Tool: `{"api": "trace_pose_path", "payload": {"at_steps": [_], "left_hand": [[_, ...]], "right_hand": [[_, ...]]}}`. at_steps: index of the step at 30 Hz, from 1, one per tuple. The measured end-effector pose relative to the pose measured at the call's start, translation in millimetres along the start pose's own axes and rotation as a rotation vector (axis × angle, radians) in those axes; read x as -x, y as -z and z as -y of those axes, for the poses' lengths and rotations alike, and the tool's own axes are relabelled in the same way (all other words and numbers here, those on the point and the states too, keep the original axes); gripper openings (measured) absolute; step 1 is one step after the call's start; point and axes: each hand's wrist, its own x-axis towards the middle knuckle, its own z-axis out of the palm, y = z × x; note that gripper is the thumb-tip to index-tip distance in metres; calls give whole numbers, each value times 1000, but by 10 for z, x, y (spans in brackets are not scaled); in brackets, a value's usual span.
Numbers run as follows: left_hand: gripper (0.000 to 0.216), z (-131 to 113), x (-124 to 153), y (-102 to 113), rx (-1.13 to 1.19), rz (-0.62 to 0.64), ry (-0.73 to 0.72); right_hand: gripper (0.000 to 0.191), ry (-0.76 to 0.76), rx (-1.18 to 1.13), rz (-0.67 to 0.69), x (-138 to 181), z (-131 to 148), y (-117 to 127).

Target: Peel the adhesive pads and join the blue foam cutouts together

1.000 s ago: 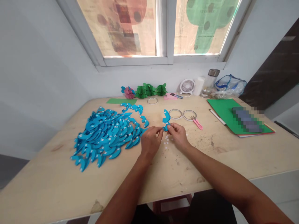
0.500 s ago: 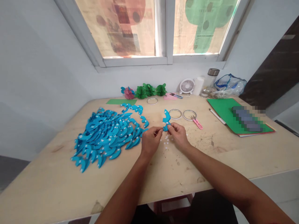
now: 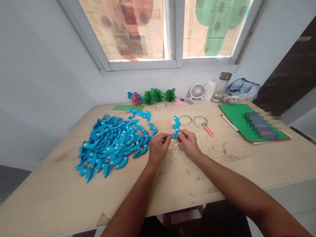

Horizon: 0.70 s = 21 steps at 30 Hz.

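Note:
A curved blue paper piece [image 3: 176, 123] with small white squares on it is pinched between the thumb and fingers of my right hand [image 3: 189, 143]. My left hand [image 3: 159, 148] is closed in a pinch, its fingertips right at the piece's left edge; what lies between them is too small to tell. Small white paper bits [image 3: 175, 151] are scattered on the table just below the hands. Left of my left hand spreads a large heap of similar blue paper pieces [image 3: 116, 141], many bearing white squares.
Tape rolls [image 3: 185, 120] and pink-handled snips [image 3: 208, 129] lie beyond my right hand on the wooden table [image 3: 138, 194]. Green paper figures [image 3: 158, 94], a small fan [image 3: 197, 91] and a glass bottle [image 3: 220, 89] stand along the wall. At right are a pen [image 3: 229, 123] and green sheets [image 3: 234, 113].
My left fingertips have shifted very slightly up at the edge of the blue paper piece. The right hand keeps its hold, and the heap is unchanged.

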Motion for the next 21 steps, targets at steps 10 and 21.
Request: {"api": "trace_pose_path", "payload": {"at_steps": [10,21], "left_hand": [[11,23,36,-17,-255,-103,-333],[16,75,19,-42,-410,-109,-463]], "right_hand": [[29,-29,-3,-18,-17,-23,11],[27,-37,-14,-20,-6,-26,1]]}}
